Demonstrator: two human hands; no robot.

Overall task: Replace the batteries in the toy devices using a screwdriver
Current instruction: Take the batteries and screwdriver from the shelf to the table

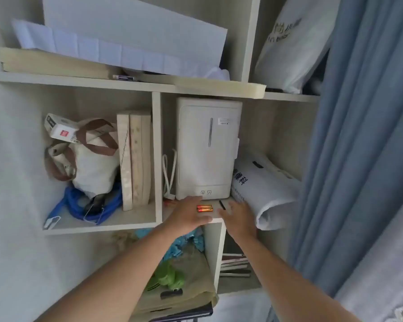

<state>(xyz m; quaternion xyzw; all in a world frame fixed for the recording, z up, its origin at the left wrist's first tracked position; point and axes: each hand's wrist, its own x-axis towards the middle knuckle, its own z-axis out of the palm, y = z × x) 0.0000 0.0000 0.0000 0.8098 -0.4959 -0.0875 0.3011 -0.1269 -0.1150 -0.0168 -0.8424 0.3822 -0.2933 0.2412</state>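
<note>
Two red-and-gold batteries [204, 208] lie side by side on the front of a pale shelf [215, 220], just before a white box-shaped appliance [207, 148]. A thin black stick-like tool [222, 204], perhaps a screwdriver, lies to their right. My left hand [189, 213] rests flat on the shelf, fingers spread, touching the left end of the batteries. My right hand [237, 217] hovers to the right of the tool with fingers apart. Neither hand holds anything. No toy device is clearly in view.
A white printed bag [268, 191] lies on the shelf right of my right hand. The left compartment holds a cloth bag [91, 163], boards [135, 159] and a blue cord [89, 210]. Below are green and blue items [170, 275]. A blue curtain [358, 135] hangs at right.
</note>
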